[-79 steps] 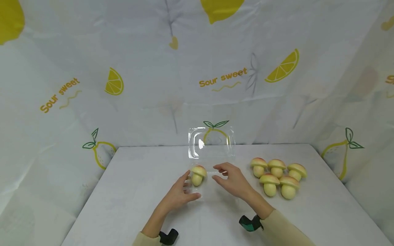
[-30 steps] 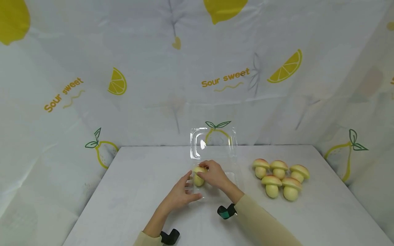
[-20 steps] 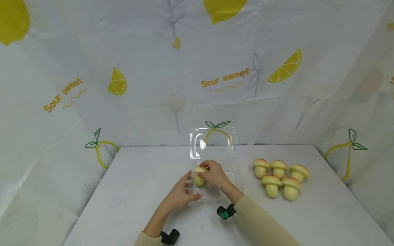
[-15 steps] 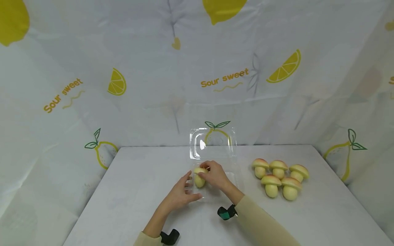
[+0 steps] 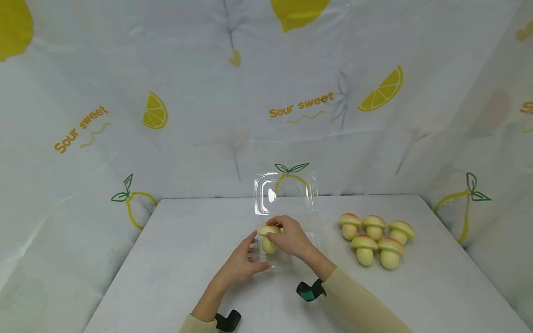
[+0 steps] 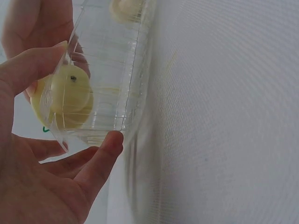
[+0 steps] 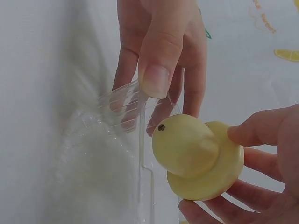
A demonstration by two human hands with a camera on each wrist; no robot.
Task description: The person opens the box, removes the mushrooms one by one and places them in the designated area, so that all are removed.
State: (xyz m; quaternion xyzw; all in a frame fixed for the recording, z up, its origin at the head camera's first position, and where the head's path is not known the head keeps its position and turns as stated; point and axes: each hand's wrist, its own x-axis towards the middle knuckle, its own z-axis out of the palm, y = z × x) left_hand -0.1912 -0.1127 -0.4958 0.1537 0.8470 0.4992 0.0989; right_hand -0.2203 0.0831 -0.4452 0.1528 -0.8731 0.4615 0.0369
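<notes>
A clear plastic clamshell box (image 6: 107,60) stands on the table, its clear lid (image 5: 286,208) raised at the back. My left hand (image 5: 240,264) holds the box at its left end, thumb by the rim and fingers around the outer wall. With thumb and fingertips, my right hand (image 5: 291,238) grips a pale yellow toy mushroom (image 5: 269,246) at its cap, at the left end of the box. In the right wrist view the mushroom's stem (image 7: 182,144), with a small dark spot, tilts toward the rim. Whether it touches the box floor cannot be told.
Several more toy mushrooms with reddish-tinged caps (image 5: 390,253) lie grouped on the white table (image 5: 175,259) to the right. Behind the table hangs a white cloth (image 5: 200,92) printed with lemons. A black wrist camera (image 5: 228,320) is strapped below the left hand.
My right hand, earlier apart to the right of the mushroom in the box, has come left and taken hold of it. The mushroom has since tilted slightly. The left hand stays in place.
</notes>
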